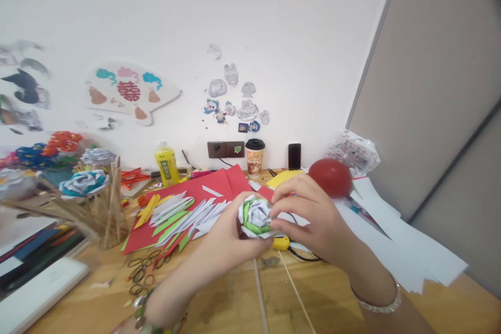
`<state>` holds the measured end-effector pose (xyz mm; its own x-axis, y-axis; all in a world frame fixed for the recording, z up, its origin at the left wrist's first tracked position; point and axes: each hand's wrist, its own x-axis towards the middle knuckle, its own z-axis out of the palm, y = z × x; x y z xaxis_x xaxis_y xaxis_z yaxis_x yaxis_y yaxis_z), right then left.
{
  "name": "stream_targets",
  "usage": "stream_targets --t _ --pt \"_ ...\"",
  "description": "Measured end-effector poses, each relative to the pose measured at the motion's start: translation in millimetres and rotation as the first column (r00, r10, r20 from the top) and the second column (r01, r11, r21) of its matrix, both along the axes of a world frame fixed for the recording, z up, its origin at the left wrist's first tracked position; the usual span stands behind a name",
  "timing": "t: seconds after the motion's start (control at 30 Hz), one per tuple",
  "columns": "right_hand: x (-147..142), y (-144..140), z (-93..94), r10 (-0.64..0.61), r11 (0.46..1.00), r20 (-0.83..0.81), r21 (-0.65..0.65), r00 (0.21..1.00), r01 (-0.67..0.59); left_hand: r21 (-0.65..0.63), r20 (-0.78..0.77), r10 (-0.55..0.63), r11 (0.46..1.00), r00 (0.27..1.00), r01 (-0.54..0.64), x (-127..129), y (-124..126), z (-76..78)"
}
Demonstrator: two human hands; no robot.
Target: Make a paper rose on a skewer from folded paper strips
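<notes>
A round paper flower (257, 214) of folded white and green strips is held up over the wooden table, its spiral face toward me. Wrapped around its left and lower side is my left hand (225, 240), closed on it. The fingertips of my right hand (317, 211) pinch at the flower's right edge; what exactly lies between them is hidden. Just beneath the flower a yellow tool with a black cord (281, 242) shows in part. To the left of the flower, folded white paper strips (195, 219), with green and yellow ones, lie on red paper sheets (136, 237).
Wooden sticks (111, 203) and paper flowers fill the left side. A yellow bottle (167, 164), a lidded cup (255, 159) and a phone (294, 156) stand along the wall. At right are a red balloon-like object (331, 177) and white sheets (407, 240). Rubber bands (141, 274) lie front left.
</notes>
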<state>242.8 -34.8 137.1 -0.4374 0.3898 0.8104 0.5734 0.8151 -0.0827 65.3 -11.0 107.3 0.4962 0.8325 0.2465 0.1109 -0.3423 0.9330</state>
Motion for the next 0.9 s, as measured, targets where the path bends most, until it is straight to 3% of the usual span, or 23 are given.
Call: stream_targets --t 0.13,0.3,0.4,0.63,0.9 --pt "0 -2 -0.1 -0.02 1.0 0.052 0.012 0.998 0.019 0.03 -0.046 0.001 1.0 0.999 0.0 1 0 1.5" --pt "-4 -5 -3.1 -0.185 0.954 0.184 0.27 0.965 0.131 0.065 -0.072 0.077 0.995 0.994 -0.072 3 3 3.1" --pt "-7 -5 -3.8 -0.26 0.918 0.227 0.361 0.939 0.167 0.082 -0.081 0.098 0.992 0.992 -0.091 4 4 4.2" --pt "-8 -6 -7.2 -0.29 0.859 0.208 0.488 0.934 0.158 0.076 -0.042 0.112 0.991 0.993 -0.109 5 0 7.8" --pt "-9 -2 -13.0 -0.312 0.827 0.191 0.537 0.931 0.167 0.111 -0.064 0.148 0.984 0.987 -0.14 4 0 7.2"
